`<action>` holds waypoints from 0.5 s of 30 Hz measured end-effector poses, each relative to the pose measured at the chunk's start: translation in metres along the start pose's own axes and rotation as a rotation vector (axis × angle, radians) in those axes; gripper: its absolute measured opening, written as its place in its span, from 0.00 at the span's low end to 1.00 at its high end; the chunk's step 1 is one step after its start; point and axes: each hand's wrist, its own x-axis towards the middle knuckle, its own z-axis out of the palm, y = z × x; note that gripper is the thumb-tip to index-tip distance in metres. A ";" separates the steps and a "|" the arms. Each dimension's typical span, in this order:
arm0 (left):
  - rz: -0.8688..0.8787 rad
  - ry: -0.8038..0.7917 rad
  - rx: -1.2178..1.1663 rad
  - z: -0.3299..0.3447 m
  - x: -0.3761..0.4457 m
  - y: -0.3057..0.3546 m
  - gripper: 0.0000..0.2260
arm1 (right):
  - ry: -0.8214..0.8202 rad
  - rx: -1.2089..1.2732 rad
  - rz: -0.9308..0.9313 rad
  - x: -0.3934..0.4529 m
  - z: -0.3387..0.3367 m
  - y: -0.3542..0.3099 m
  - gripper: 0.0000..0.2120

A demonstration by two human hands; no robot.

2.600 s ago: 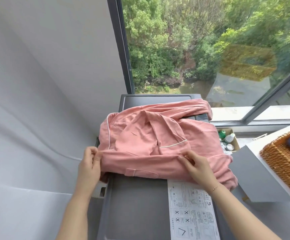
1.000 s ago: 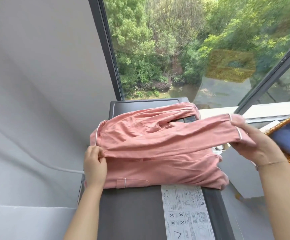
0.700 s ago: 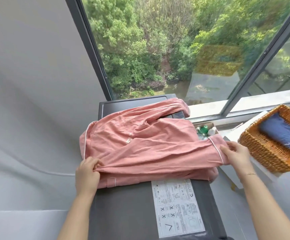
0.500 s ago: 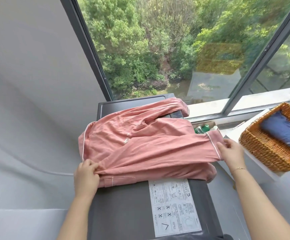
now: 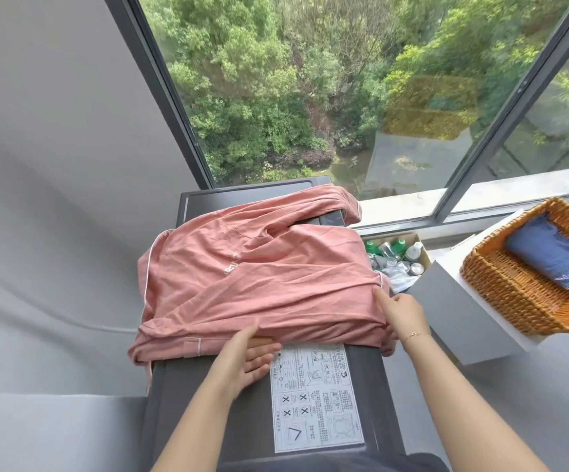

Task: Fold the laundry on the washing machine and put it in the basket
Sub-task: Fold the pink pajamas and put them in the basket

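**Pink garment half-folded on the washer, basket waiting at three o'clock**

We look down on a dark grey washing machine [image 5: 208, 386] wedged between a pale grey wall at nine o'clock and a tall window [image 5: 310, 97] at twelve, with green treetops beyond the glass; a white instruction sticker [image 5: 317, 400] lies on the lid at six o'clock. The pink garment [image 5: 259, 277] covers the far half of the lid, bunched in broad folds, one sleeve reaching toward twelve o'clock and its near-left corner drooping over the machine's edge at eight o'clock; white piping shows along its left edge.

Our left hand [image 5: 245, 359] lies flat on the lid with fingers spread, its tips slipped just under the garment's near hem and partly overlapping the sticker; it grips nothing that we can see. Our right hand [image 5: 402, 315] sits at the garment's right edge at four o'clock, forefinger stretched along the cloth and the other fingers curled down over the fold; whether they pinch the fabric we cannot tell, since the cloth hides them; a thin bracelet circles that wrist.

At two o'clock, between machine and sill, an open cardboard box [image 5: 395, 257] holds green-capped and white bottles, crowding the garment's right edge; at three o'clock the wicker basket [image 5: 514, 294] stands on a white box [image 5: 463, 321], well apart from the machine, with folded blue cloth [image 5: 555, 257] already inside.
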 end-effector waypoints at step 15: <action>0.102 0.164 -0.204 0.014 -0.007 0.008 0.08 | 0.031 0.138 -0.102 0.022 -0.021 -0.035 0.20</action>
